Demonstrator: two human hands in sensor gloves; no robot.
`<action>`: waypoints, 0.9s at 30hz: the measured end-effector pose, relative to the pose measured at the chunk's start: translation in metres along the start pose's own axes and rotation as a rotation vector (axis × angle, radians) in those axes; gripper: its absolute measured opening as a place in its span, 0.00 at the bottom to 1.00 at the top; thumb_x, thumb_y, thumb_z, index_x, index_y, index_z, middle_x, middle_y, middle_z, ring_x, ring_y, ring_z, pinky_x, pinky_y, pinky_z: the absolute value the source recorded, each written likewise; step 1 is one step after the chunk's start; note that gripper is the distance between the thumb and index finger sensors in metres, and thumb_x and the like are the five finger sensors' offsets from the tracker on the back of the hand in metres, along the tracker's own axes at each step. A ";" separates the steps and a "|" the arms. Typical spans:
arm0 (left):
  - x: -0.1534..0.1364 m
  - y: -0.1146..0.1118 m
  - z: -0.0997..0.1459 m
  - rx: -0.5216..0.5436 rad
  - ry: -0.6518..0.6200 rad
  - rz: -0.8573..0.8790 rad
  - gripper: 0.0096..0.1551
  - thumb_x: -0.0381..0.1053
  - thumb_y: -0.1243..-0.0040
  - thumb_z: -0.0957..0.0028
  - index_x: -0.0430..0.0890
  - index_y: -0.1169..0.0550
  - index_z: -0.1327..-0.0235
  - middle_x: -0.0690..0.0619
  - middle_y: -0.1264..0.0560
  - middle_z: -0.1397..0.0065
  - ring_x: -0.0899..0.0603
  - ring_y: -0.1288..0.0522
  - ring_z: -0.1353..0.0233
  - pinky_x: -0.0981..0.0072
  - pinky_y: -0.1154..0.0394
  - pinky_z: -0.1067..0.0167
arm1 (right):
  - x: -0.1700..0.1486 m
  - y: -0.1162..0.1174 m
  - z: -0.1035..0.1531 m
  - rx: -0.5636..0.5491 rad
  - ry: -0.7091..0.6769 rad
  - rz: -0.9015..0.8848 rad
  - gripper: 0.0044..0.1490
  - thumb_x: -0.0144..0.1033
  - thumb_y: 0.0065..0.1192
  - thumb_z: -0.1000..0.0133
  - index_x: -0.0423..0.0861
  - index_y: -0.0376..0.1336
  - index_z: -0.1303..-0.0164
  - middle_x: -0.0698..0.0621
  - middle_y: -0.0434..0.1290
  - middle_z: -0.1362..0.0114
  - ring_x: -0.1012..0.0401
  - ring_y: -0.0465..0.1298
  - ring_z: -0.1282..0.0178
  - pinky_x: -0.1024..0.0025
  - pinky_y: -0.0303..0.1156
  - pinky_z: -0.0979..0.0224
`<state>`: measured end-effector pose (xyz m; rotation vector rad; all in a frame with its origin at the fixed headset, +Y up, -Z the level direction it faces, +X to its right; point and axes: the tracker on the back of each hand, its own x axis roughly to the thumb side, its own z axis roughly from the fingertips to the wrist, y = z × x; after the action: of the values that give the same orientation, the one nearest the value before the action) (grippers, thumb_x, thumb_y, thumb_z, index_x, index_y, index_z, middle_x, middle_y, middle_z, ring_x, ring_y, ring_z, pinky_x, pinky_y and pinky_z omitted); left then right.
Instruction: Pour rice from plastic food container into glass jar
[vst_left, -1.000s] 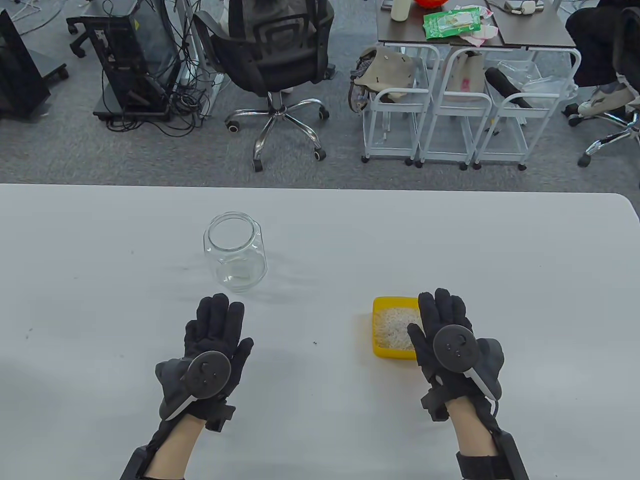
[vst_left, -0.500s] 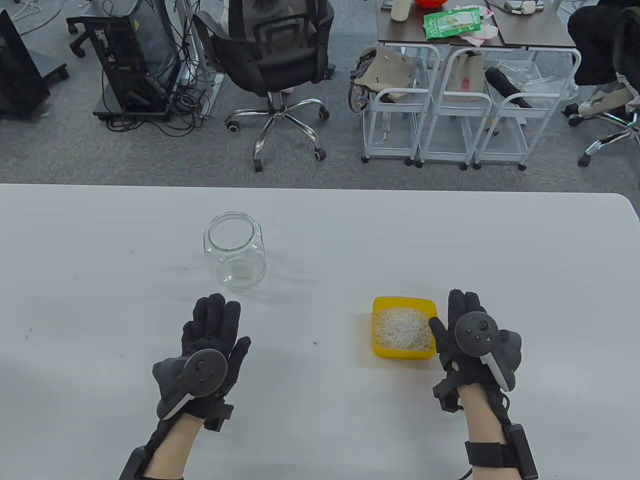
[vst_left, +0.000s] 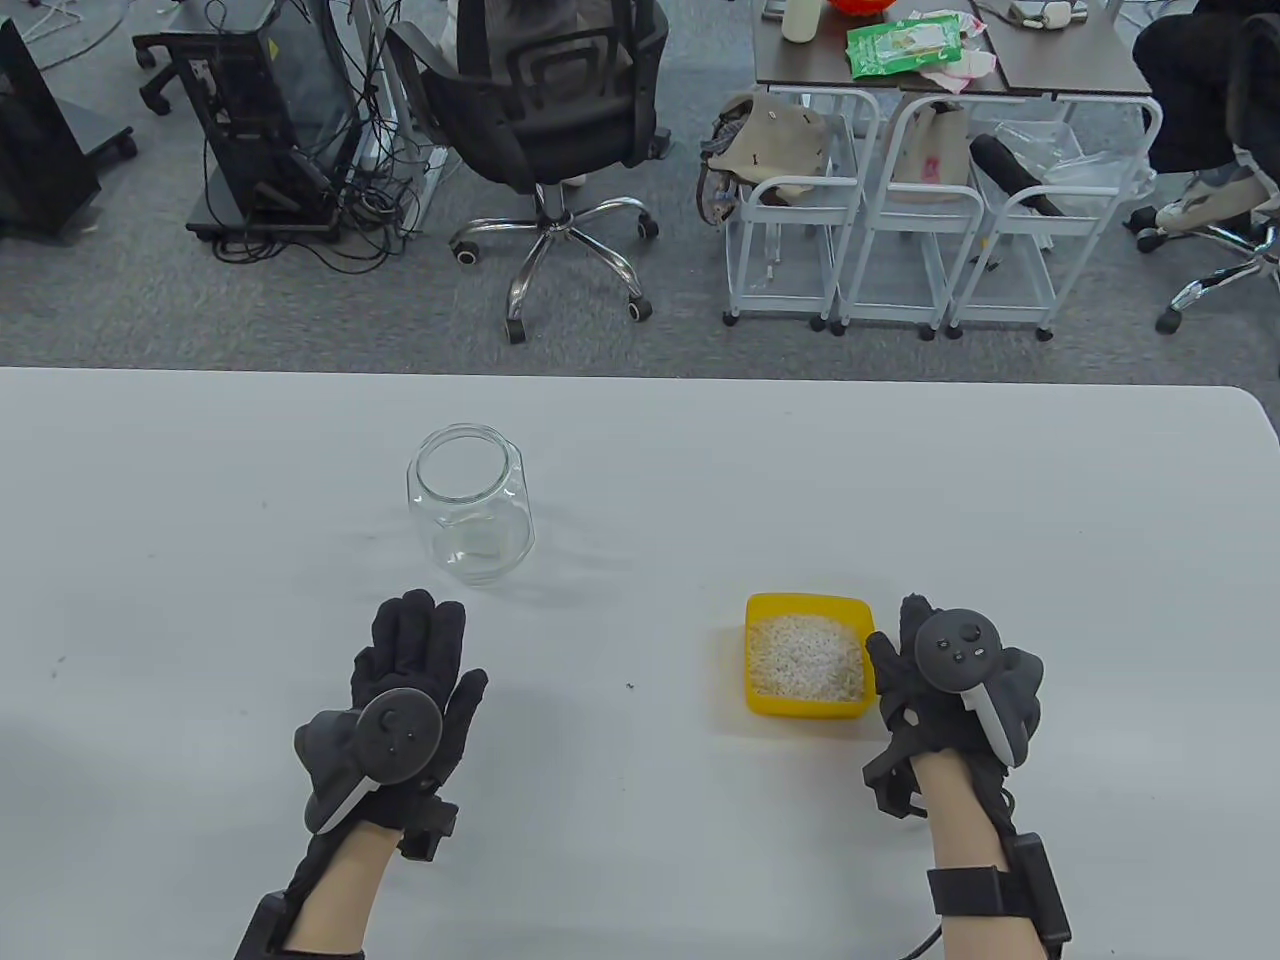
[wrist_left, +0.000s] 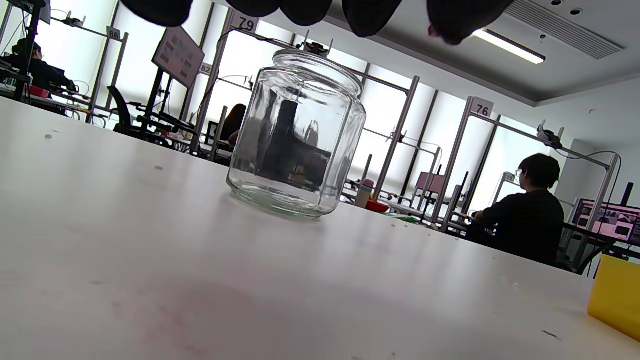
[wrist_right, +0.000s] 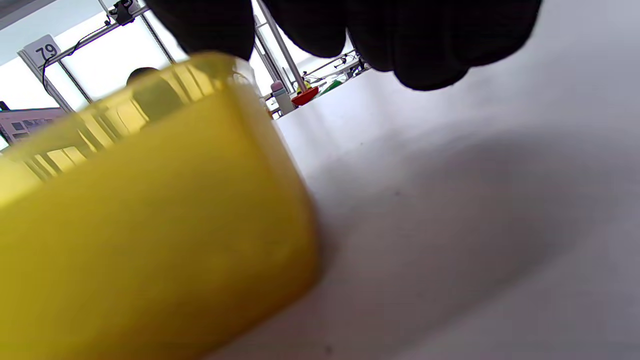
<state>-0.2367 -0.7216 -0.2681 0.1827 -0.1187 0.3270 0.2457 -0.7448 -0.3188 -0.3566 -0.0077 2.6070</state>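
An empty clear glass jar stands upright, mouth open, left of the table's middle; the left wrist view shows it close ahead. A yellow plastic container holding white rice sits to the right. My left hand lies flat and open, holding nothing, a short way in front of the jar; its fingertips hang at the top of the left wrist view. My right hand is beside the container's right wall, thumb at its rim. In the right wrist view the fingers hang over the table beside the container.
The white table ends in a far edge behind the jar. Beyond it on the floor are an office chair, computer gear and white wire carts. A small dark speck lies between my hands.
My right hand moved right, off the top of the container to its right side, uncovering the rice. My left hand drifted slightly back and left. Jar and container have not moved.
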 end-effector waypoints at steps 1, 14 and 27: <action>0.000 0.000 0.000 0.002 0.000 -0.001 0.39 0.63 0.58 0.41 0.53 0.43 0.16 0.43 0.50 0.09 0.33 0.50 0.13 0.31 0.42 0.26 | 0.002 0.002 0.000 0.009 -0.007 -0.001 0.41 0.43 0.61 0.38 0.34 0.59 0.20 0.26 0.63 0.22 0.31 0.71 0.33 0.42 0.69 0.38; -0.006 0.001 0.001 0.015 0.023 0.016 0.39 0.63 0.58 0.41 0.53 0.43 0.16 0.43 0.50 0.09 0.32 0.49 0.13 0.32 0.41 0.26 | 0.013 0.021 -0.004 -0.001 0.032 0.052 0.30 0.36 0.63 0.39 0.29 0.64 0.36 0.27 0.74 0.36 0.41 0.82 0.53 0.52 0.76 0.53; -0.007 0.005 0.001 0.028 0.014 0.044 0.38 0.61 0.58 0.41 0.54 0.43 0.16 0.43 0.50 0.09 0.32 0.49 0.13 0.32 0.41 0.26 | 0.022 0.019 0.003 0.017 0.044 -0.066 0.27 0.34 0.55 0.37 0.28 0.55 0.40 0.18 0.65 0.32 0.31 0.80 0.47 0.48 0.79 0.50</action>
<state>-0.2448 -0.7187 -0.2673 0.2055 -0.1043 0.3736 0.2175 -0.7504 -0.3231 -0.4015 0.0170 2.5319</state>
